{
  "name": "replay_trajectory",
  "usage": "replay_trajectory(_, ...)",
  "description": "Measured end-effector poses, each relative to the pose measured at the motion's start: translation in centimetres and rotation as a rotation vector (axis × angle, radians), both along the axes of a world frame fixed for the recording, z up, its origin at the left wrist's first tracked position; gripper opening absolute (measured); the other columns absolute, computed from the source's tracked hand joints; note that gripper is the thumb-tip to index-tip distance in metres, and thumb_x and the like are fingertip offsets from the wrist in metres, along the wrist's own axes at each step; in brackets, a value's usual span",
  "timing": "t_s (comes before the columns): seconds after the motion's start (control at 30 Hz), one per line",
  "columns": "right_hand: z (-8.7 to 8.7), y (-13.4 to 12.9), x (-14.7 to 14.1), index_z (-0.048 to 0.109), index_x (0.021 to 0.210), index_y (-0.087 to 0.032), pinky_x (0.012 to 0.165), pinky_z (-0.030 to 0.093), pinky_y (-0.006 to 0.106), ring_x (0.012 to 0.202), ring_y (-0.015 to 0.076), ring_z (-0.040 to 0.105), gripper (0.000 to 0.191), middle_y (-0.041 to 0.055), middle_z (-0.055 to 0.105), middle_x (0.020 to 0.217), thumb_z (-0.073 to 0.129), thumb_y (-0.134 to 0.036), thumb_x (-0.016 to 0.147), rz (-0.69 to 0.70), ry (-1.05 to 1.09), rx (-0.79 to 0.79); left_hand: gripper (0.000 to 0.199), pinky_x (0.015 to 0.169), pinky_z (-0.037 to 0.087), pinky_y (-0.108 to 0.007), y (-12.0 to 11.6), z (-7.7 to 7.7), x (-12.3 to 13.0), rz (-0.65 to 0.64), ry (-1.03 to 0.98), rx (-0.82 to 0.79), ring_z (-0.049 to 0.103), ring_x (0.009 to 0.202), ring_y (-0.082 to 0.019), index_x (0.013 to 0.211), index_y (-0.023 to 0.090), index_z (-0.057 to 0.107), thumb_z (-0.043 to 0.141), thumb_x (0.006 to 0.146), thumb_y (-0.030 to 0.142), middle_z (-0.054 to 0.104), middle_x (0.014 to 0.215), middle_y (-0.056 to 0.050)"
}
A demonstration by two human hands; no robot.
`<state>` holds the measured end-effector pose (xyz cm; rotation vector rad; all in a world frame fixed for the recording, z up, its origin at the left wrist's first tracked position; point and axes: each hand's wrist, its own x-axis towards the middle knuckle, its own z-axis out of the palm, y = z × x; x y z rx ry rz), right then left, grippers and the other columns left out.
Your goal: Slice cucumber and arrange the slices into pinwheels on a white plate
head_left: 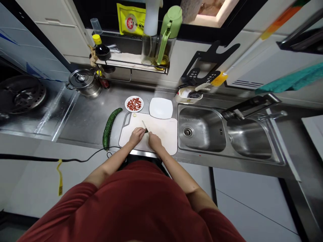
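Observation:
My right hand (154, 141) is closed around a small knife (143, 124) over the white cutting board (164, 132). The blade points up and away to the left, with a dark part near its base. My left hand (137, 136) has its fingers pinched together close to that dark part; what they hold is too small to make out. A small pale slice (134, 115) lies near the board's upper left. Beyond the board are a plate of chopped red pieces (134, 104) and a white square plate (160, 108). Left of the board lies a long green cucumber (108, 129).
A double steel sink (202, 129) adjoins the board on the right. A lidded pot (84, 83) stands back left, near a stove burner (22, 94). Bottles line a wall rack (131, 64). A black cable (75, 160) runs along the counter's front left.

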<state>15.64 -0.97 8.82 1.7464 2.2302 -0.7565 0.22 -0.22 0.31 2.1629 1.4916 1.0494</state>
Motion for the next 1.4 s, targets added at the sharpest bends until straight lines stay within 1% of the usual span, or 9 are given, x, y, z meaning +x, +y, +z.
replay_trajectory(0.27, -0.9, 0.9, -0.8, 0.042, 0.116, -0.015, 0.074, 0.045, 0.029, 0.091, 0.0206, 0.063, 0.031, 0.0112, 0.065, 0.098, 0.034, -0.007, 0.088, -0.004, 0.005, 0.021, 0.023, 0.083, 0.05, -0.035, 0.0, 0.0, -0.1, -0.005, -0.01, 0.002, 0.058, 0.093, -0.017, 0.104, 0.021, 0.065, 0.046, 0.091, 0.026, 0.064, 0.096, -0.007)
replay_trajectory(0.53, -0.7, 1.7, -1.4, 0.043, 0.116, -0.015, 0.073, 0.045, 0.026, 0.09, 0.0194, 0.063, 0.029, 0.0101, 0.065, 0.099, 0.033, -0.009, 0.089, -0.031, 0.035, 0.043, 0.023, 0.083, 0.049, -0.035, 0.0, 0.0, -0.1, -0.008, -0.006, 0.007, 0.058, 0.092, -0.017, 0.103, 0.02, 0.065, 0.046, 0.091, 0.025, 0.064, 0.095, -0.007)
replay_trajectory(0.63, -0.5, 1.2, -1.1, 0.043, 0.115, -0.015, 0.073, 0.045, 0.027, 0.09, 0.0197, 0.064, 0.028, 0.0098, 0.065, 0.098, 0.031, -0.009, 0.09, -0.037, 0.027, 0.048, 0.022, 0.083, 0.049, -0.034, 0.0, 0.0, -0.1, -0.013, 0.001, 0.013, 0.057, 0.091, -0.017, 0.103, 0.02, 0.064, 0.047, 0.091, 0.024, 0.064, 0.094, -0.007)
replay_trajectory(0.8, -0.2, -0.2, -0.1, 0.043, 0.114, -0.014, 0.076, 0.044, 0.027, 0.093, 0.0198, 0.063, 0.028, 0.0117, 0.064, 0.1, 0.034, -0.007, 0.089, -0.033, -0.012, -0.02, 0.022, 0.084, 0.048, -0.034, -0.1, 0.1, 0.0, -0.007, 0.004, 0.012, 0.056, 0.092, -0.017, 0.103, 0.02, 0.064, 0.047, 0.091, 0.024, 0.064, 0.095, -0.007)
replay_trajectory(0.93, -0.3, -1.5, 0.9, 0.044, 0.111, -0.014, 0.075, 0.044, 0.029, 0.091, 0.0208, 0.063, 0.027, 0.0118, 0.065, 0.097, 0.034, -0.005, 0.087, -0.047, -0.026, -0.021, 0.022, 0.084, 0.049, -0.034, 0.0, 0.2, 0.0, -0.01, 0.001, 0.008, 0.056, 0.092, -0.017, 0.103, 0.019, 0.064, 0.047, 0.091, 0.024, 0.063, 0.095, -0.007)
replay_trajectory(1.03, -0.5, -1.7, 1.1, 0.045, 0.109, -0.015, 0.074, 0.045, 0.028, 0.089, 0.0207, 0.063, 0.026, 0.0115, 0.065, 0.095, 0.034, -0.005, 0.087, -0.044, -0.032, -0.009, 0.022, 0.084, 0.049, -0.035, 0.0, 0.2, 0.0, -0.013, 0.0, 0.011, 0.056, 0.092, -0.017, 0.103, 0.02, 0.064, 0.046, 0.091, 0.024, 0.063, 0.094, -0.007)
replay_trajectory(1.13, -0.6, -1.3, 0.7, 0.045, 0.108, -0.015, 0.073, 0.045, 0.028, 0.089, 0.021, 0.063, 0.026, 0.0115, 0.065, 0.096, 0.035, -0.005, 0.087, -0.036, -0.026, 0.005, 0.023, 0.083, 0.048, -0.036, 0.0, 0.2, 0.0, -0.018, 0.0, 0.012, 0.057, 0.092, -0.018, 0.104, 0.02, 0.064, 0.045, 0.091, 0.024, 0.063, 0.095, -0.007)
replay_trajectory(1.4, -0.7, 1.3, -1.4, 0.044, 0.113, -0.015, 0.074, 0.045, 0.027, 0.091, 0.0194, 0.064, 0.028, 0.0104, 0.065, 0.098, 0.033, -0.007, 0.089, -0.055, 0.017, 0.043, 0.022, 0.083, 0.049, -0.036, -0.1, 0.2, 0.0, -0.021, -0.019, 0.021, 0.056, 0.092, -0.018, 0.103, 0.02, 0.063, 0.045, 0.091, 0.023, 0.063, 0.095, -0.007)
